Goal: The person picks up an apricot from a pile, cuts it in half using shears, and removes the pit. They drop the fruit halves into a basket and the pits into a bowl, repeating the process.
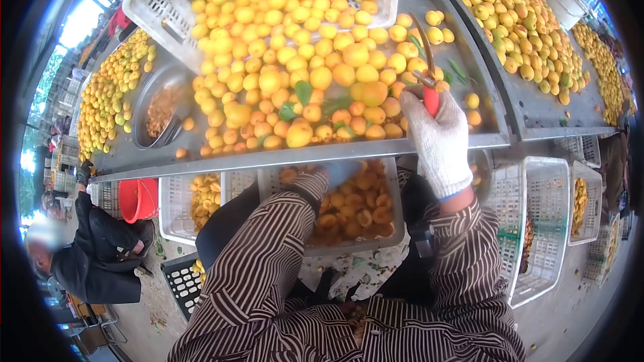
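My right hand point(436, 134), in a white knit glove, is closed around the red handle of a curved knife point(430, 99). Its thin blade points up and away over the metal table point(295, 166). Just left of that hand lies a heap of whole yellow-orange apricots point(268, 80) with some green leaves among them. Below the table's front edge, my left hand point(341, 171) in a bluish glove is over a crate point(349, 248) of apricot halves point(355, 211). Motion smears its fingers, so whether it holds anything does not show.
A white crate point(157, 10) lies tipped at the back with apricots spilling from it. To the left are a metal bowl point(142, 117) and a red bucket point(139, 200). White crates point(543, 194) stand at right. Another person point(94, 255) sits at far left.
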Demonstrator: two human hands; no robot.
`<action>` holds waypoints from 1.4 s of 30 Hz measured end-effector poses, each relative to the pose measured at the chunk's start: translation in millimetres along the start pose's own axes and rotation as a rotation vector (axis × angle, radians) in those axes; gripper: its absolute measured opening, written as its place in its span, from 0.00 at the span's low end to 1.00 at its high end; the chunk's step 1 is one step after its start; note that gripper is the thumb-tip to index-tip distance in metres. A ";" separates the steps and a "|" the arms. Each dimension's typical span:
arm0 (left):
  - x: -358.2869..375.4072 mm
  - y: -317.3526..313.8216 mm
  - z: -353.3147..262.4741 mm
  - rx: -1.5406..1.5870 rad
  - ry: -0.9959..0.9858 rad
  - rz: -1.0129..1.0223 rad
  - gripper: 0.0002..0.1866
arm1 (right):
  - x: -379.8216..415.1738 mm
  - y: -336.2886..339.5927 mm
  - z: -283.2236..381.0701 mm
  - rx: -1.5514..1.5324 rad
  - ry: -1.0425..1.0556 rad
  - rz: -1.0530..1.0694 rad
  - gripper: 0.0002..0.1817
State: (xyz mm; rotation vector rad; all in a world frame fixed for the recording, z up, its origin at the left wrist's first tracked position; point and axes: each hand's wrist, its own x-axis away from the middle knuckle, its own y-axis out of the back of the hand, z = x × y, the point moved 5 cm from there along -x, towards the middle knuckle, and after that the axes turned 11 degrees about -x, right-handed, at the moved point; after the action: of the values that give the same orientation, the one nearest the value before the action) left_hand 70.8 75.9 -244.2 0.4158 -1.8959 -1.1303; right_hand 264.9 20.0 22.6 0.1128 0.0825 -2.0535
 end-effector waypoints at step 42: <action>-10.3 -96.2 -174.6 -0.226 -0.500 0.147 0.18 | 8.5 -14.9 -3.1 0.046 -0.058 0.129 0.09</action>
State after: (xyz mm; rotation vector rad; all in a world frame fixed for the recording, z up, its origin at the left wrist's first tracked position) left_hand 204.8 -64.0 -292.5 -0.1474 -2.1423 -1.4215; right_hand 247.9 19.8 18.7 0.0849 -0.0075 -1.9288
